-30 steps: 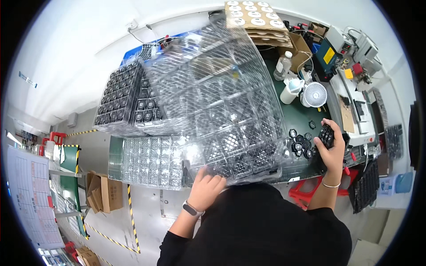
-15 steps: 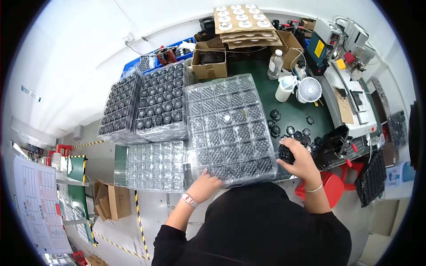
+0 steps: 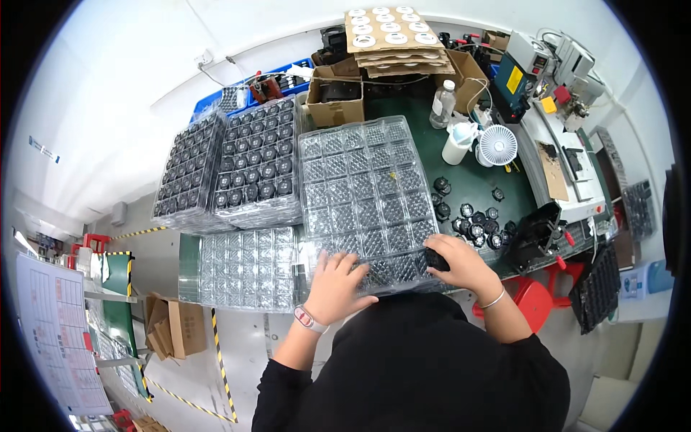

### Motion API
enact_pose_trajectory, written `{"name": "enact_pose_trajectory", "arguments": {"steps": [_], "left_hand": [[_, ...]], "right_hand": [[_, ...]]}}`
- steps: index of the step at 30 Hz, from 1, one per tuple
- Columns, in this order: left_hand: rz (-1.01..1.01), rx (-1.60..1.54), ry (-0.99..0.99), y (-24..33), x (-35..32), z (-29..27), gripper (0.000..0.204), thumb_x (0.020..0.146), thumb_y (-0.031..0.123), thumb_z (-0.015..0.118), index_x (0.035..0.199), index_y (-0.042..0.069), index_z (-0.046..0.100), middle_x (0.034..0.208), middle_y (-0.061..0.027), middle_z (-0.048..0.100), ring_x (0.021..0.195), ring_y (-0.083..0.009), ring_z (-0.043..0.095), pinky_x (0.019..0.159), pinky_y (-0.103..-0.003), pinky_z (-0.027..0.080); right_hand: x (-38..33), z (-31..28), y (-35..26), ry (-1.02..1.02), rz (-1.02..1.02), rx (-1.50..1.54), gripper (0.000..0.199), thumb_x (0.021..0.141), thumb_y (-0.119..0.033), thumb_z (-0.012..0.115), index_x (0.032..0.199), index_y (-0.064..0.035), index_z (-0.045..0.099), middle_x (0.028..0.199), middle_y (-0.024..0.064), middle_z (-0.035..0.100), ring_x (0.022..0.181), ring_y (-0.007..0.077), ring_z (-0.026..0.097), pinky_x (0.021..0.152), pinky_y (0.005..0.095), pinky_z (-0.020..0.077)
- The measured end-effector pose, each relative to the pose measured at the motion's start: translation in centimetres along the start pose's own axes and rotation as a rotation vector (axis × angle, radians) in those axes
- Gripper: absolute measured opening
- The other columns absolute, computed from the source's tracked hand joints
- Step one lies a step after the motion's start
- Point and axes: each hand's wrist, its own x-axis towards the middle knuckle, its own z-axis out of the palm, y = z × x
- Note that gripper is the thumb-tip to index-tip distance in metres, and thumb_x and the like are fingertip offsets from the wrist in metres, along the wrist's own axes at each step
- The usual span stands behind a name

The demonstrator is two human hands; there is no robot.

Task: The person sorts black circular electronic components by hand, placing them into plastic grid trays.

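Observation:
A clear plastic cell tray lies flat on the green bench in front of me. My left hand rests spread on its near edge, fingers apart, holding nothing. My right hand is at the tray's near right corner, closed on a small black round part. Several more black round parts lie loose on the bench just right of the tray.
Stacked trays filled with black parts stand at the left, with an empty clear tray in front. Cardboard boxes, a bottle, a white jug, a small fan and machines line the back and right. A red stool is below.
The clear tray, lifted and tilted a second ago, now lies flat on the bench. My right hand moved from the loose parts at the right to the tray's near right corner.

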Motion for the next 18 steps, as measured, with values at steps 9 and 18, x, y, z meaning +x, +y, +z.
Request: {"name": "enact_pose_trajectory", "arguments": {"steps": [9, 18], "left_hand": [[-0.249, 0.004, 0.024, -1.1, -1.0, 4.4, 0.110, 0.068, 0.069, 0.076, 0.153, 0.014, 0.035, 0.158, -0.0241, 0.027, 0.147, -0.0454, 0.020, 0.115, -0.068, 0.006], [-0.620, -0.324, 0.296, -4.8, -5.3, 7.9, 0.090, 0.091, 0.032, 0.070, 0.149, -0.015, 0.019, 0.150, -0.0364, 0.033, 0.140, -0.0474, 0.035, 0.116, -0.044, 0.030]], "right_hand": [[0.6, 0.2, 0.6, -0.171, -0.104, -0.091, 0.051, 0.072, -0.011, 0.081, 0.117, -0.0047, 0.058, 0.121, 0.0147, 0.060, 0.116, 0.0357, 0.057, 0.099, 0.0441, 0.0472], [3.6, 3.7, -1.3, -0.230, -0.212, -0.068, 0.053, 0.073, -0.016, 0.082, 0.118, -0.0049, 0.056, 0.121, 0.0158, 0.059, 0.120, 0.0355, 0.056, 0.105, 0.0440, 0.0444]]}}
